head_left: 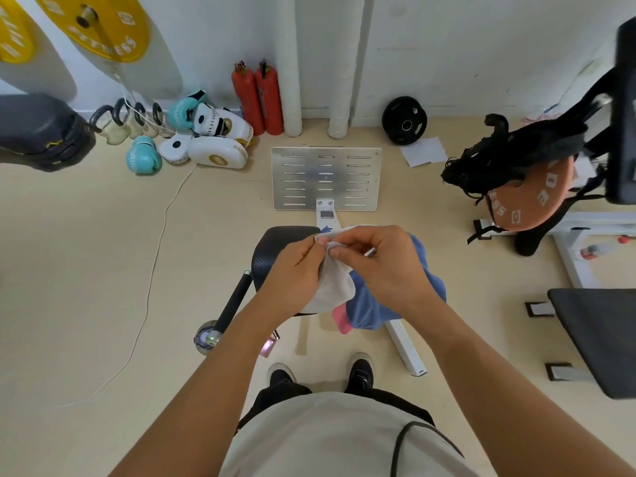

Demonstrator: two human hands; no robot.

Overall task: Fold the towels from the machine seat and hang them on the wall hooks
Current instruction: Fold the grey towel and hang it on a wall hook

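A white towel (335,287) hangs in front of me, bunched and held up over the black machine seat (275,247). My left hand (296,270) pinches its upper edge from the left. My right hand (382,261) pinches the same edge close beside it, fingertips nearly touching the left hand's. Under my right hand a blue towel (375,308) lies heaped on the seat, with a pink towel (341,320) peeking out beneath it. No wall hooks are in view.
A metal footplate (326,179) lies ahead of the seat. Boxing gloves and pads (206,139), two red extinguishers (257,98) and a black weight plate (404,120) line the wall. A bench (599,339) stands at right, a black handle bar (232,302) at left.
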